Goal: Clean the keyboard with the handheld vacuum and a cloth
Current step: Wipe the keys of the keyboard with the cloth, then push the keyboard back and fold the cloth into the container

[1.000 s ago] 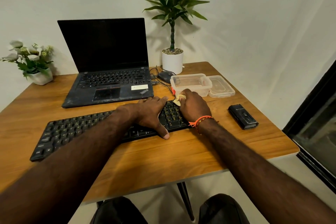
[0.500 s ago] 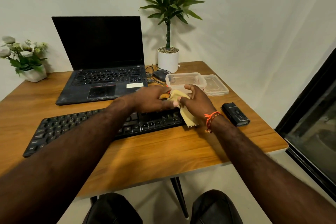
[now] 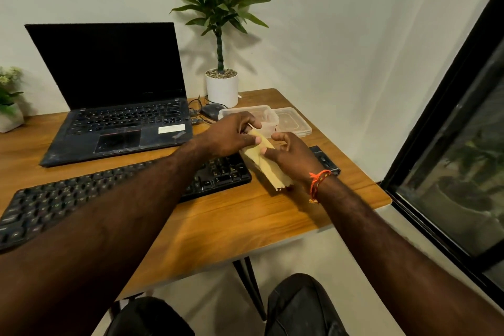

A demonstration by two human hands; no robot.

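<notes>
Mid-frame, both hands, left hand (image 3: 229, 135) and right hand (image 3: 290, 155), pinched the cloth (image 3: 261, 161) (refolding, seemingly); next, wiping the keyboard (image 3: 109, 194) needs a flat pad.

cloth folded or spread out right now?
Folded, not spread flat: the cloth is a narrow doubled strip held above the desk, pinched by the left hand and right hand.

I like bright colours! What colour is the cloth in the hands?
The cloth is pale yellow, seen best in the head view.
</notes>
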